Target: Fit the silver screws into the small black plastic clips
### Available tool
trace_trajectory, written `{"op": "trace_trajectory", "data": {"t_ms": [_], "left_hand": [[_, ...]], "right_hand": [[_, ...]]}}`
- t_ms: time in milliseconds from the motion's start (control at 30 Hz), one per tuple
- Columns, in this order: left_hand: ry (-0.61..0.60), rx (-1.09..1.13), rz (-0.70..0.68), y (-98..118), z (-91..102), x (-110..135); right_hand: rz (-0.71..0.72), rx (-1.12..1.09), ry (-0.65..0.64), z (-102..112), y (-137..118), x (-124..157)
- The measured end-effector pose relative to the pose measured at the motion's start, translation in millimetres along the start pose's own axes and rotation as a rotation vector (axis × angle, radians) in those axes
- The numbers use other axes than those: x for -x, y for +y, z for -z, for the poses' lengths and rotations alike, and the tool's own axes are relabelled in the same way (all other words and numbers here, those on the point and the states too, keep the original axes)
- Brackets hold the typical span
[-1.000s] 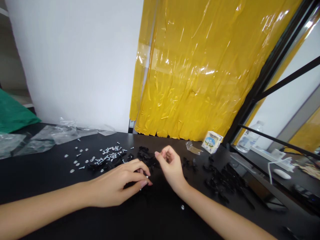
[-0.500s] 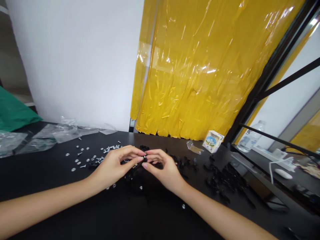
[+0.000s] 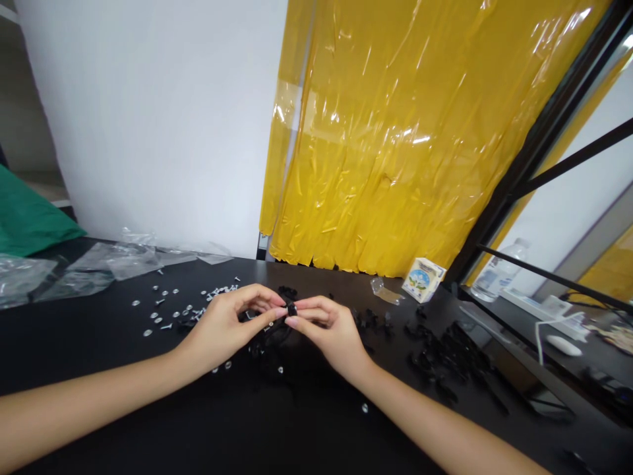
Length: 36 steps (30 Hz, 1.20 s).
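your left hand [image 3: 222, 326] and right hand [image 3: 329, 333] pinch a small black part [image 3: 291, 309] between their fingertips above the black table [image 3: 99, 369], so a slip could drop it among the loose screws [image 3: 217, 290].

The small black plastic piece [image 3: 291, 309] pinched in my fingertips [image 3: 297, 322] looks matt, like the loose black plastic parts [image 3: 435, 359] on the matt black tabletop [image 3: 99, 356]. The screws [image 3: 220, 290] are bright, shiny metal. Beyond them, the clear plastic bags [image 3: 133, 262] and the yellow plastic curtain [image 3: 386, 132] are glossy and crinkled, while the white wall [image 3: 148, 132] looks smooth and matt.
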<state>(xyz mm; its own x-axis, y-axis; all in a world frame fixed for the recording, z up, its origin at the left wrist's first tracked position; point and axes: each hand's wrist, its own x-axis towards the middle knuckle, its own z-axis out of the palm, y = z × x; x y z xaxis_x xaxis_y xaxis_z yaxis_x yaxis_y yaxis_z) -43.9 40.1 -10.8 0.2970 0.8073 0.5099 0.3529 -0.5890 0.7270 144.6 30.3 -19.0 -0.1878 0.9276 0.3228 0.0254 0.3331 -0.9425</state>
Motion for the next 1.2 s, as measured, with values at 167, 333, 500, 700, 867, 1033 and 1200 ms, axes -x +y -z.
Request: {"op": "trace_trajectory", "data": {"t_ms": [167, 333, 500, 700, 867, 1033, 1200], "left_hand": [[-0.043, -0.031, -0.054, 1.7, 1.0, 0.6], [-0.021, -0.063, -0.097, 2.7, 1.3, 2.6], [-0.002, -0.073, -0.114, 3.5, 1.6, 3.2], [-0.018, -0.109, -0.128, 4.9, 1.9, 3.3], [-0.060, -0.138, -0.120, 6.3, 2.6, 3.3], [-0.109, -0.111, -0.050, 4.1, 1.9, 1.7], [-0.202, -0.024, 0.023, 0.7, 1.0, -0.2]], "right_hand": [[-0.038, -0.030, -0.004, -0.4, 0.2, -0.2], [-0.054, -0.084, -0.018, -1.8, -1.1, 1.2], [-0.057, -0.077, -0.013, -1.8, -0.2, 0.9], [-0.060, -0.046, -0.007, -1.0, 0.3, 1.1], [-0.025, 0.009, -0.017, -1.4, 0.6, 2.6], [0.088, 0.024, -0.027, -1.7, 3.6, 1.6], [0.239, 0.173, -0.033, 0.2, 1.4, 1.5]]}}
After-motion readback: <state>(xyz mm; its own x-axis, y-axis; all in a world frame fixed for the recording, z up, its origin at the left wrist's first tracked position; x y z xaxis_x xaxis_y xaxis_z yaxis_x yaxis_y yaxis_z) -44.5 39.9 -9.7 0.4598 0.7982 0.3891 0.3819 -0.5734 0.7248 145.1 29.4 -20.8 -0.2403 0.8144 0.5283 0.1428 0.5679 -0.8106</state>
